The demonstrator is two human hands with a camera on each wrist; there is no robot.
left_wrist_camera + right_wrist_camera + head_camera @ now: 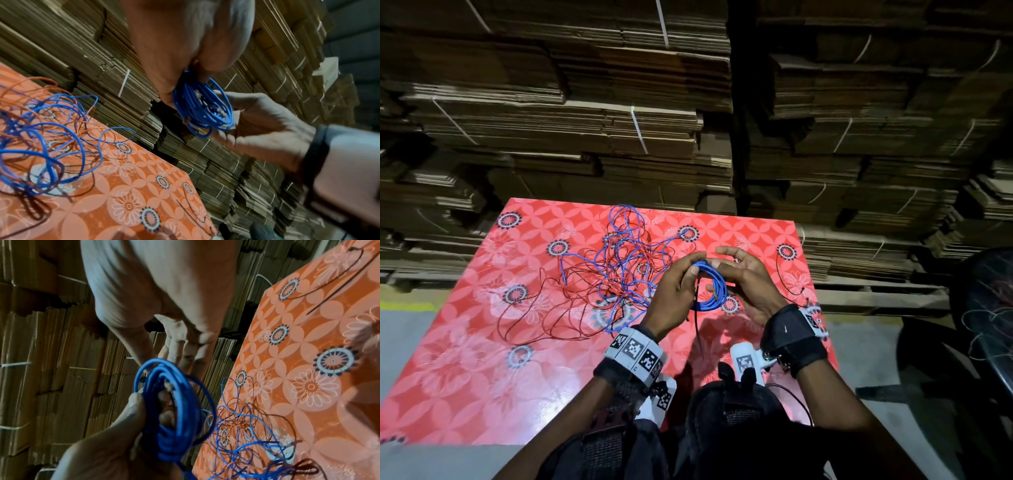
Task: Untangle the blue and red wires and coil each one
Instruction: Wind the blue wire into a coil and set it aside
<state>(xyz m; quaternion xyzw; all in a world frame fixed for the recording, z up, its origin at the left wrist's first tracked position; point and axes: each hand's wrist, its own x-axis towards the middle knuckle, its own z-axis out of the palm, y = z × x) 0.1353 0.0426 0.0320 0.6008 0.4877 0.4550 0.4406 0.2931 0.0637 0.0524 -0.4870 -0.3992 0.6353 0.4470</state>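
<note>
A small blue wire coil [723,294] [185,97] [164,443] is held upright above the right half of the table. My left hand [674,287] [102,443] grips its near side, thumb on the rim and fingers through the ring. My right hand [746,277] [263,123] [164,288] holds the far top edge between its thumb and nearly straight fingers. A blue strand runs from the coil down to the loose tangle of blue and red wires [619,270] [41,146] [246,426], which is spread over the table's middle and left.
The red flower-patterned table [482,377] carries a thin dark wire [779,270] near its right edge. Bundled flat cardboard stacks [585,120] rise close behind the table. A black chair [979,325] stands at the right.
</note>
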